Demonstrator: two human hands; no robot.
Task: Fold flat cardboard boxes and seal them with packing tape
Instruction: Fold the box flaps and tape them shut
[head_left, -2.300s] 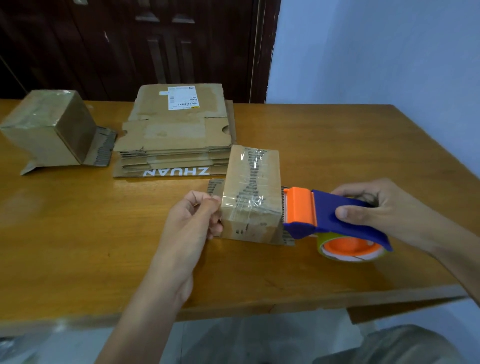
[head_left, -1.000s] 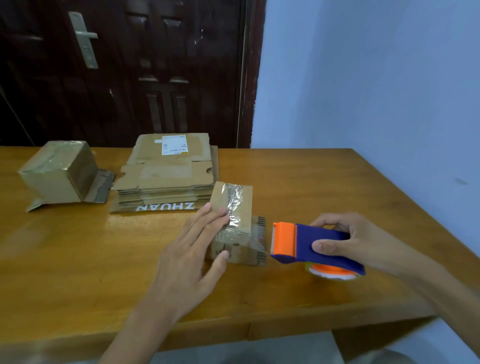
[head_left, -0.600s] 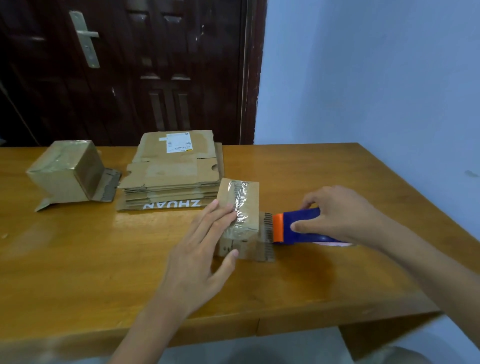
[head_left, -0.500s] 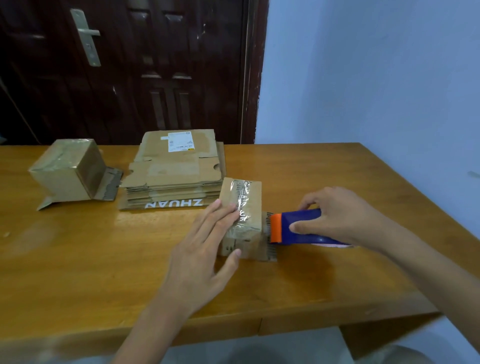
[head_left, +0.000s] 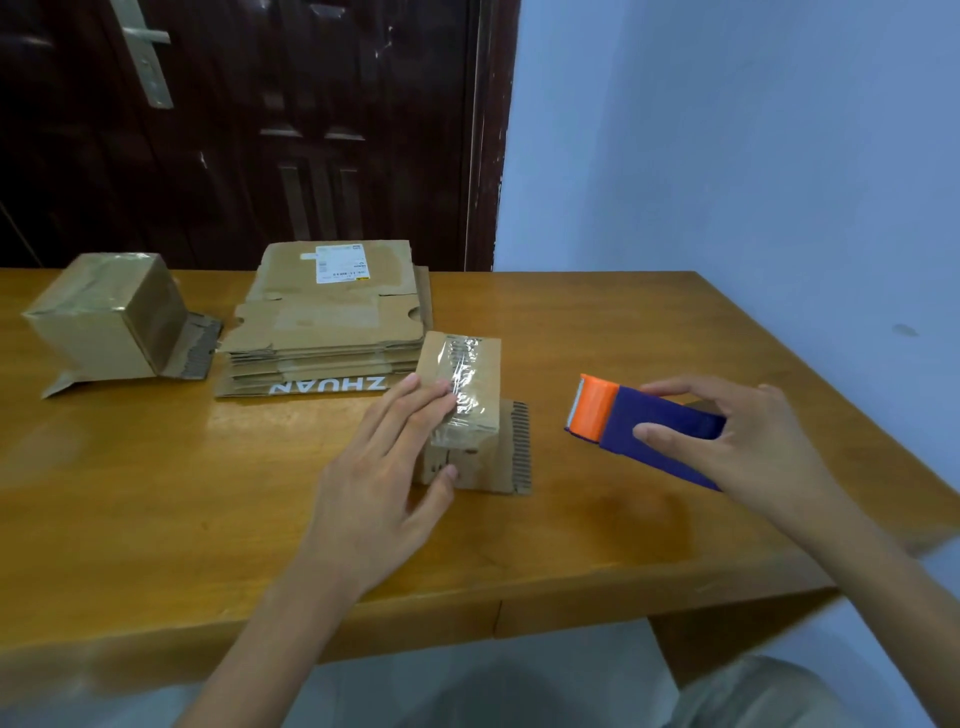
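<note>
A small cardboard box (head_left: 470, 395) with clear tape across its top stands in the middle of the wooden table (head_left: 156, 493). One unfolded flap lies flat on the table at its right. My left hand (head_left: 384, 483) rests on the box's left top edge with straight fingers, thumb against the near face. My right hand (head_left: 727, 441) grips a blue and orange tape dispenser (head_left: 639, 431), held in the air to the right of the box and apart from it.
A stack of flat cardboard boxes (head_left: 327, 322) lies behind the small box. A taped box (head_left: 109, 317) with loose flaps sits at the far left. A dark door (head_left: 249, 130) and a pale wall (head_left: 727, 156) stand behind the table.
My right hand has lifted the dispenser off the box's right side and drawn it away to the right. My left hand stays pressed on the box.
</note>
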